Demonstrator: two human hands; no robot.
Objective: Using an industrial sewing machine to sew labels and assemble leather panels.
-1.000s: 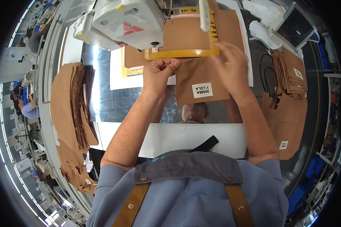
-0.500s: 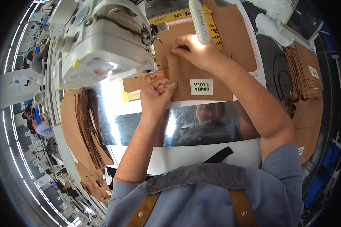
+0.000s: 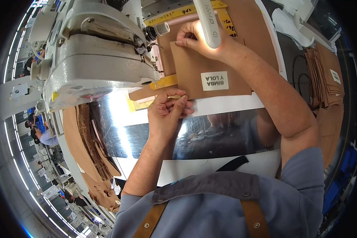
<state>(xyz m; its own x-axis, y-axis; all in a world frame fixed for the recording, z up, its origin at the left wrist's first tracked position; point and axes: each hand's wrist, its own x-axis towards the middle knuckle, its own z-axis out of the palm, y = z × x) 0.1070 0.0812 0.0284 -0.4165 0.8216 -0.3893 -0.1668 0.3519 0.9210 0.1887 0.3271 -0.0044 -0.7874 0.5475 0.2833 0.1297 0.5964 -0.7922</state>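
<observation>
A flat brown panel (image 3: 198, 81) with a white printed label (image 3: 214, 81) lies over a larger brown piece (image 3: 261, 43) on the sewing table. At its upper left corner, the thumb and fingers of my right hand (image 3: 204, 41) are pinched on the edge. My left hand (image 3: 164, 115) has its fingers curled around the lower left corner, index finger and thumb closing there. Left of the panel stands a white sewing machine (image 3: 95, 63). A yellow strip (image 3: 164, 82) lies between machine and panel. The machine's needle area is hidden from view.
A white lamp arm (image 3: 207, 23) hangs over my right hand. Yellow marked guide strips (image 3: 178, 15) border the work at the back. Brown piece stacks stand at the left (image 3: 81, 142) and right (image 3: 325, 75). A shiny metal plate (image 3: 222, 139) lies in front.
The panel has turned slightly, its upper left corner shifting left and away. My right hand has moved with it, and my left hand has slid right and nearer along its lower corner.
</observation>
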